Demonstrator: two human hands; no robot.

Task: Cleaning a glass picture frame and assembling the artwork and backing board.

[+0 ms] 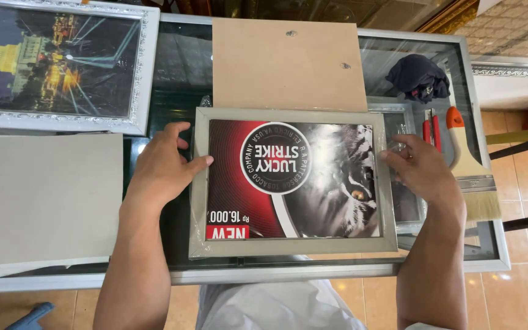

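Note:
A silver picture frame (288, 246) lies flat on a glass table (178, 79), wrapped in clear film. Inside it sits a red, black and white printed sheet (313, 201), upside down to me, with a round emblem and an animal's eye. My left hand (163, 165) grips the frame's left edge, thumb resting on the rail. My right hand (420, 168) holds the right edge, fingers curled over the rail. A brown backing board (288, 61) lies just behind the frame.
A white ornate frame with a night city picture (56, 61) lies at the back left. A grey board (44, 195) covers the left. On the right are a wide paintbrush (472, 171), red-handled pliers (432, 128) and a dark cloth (420, 76). Tiled floor lies beyond the table's edge.

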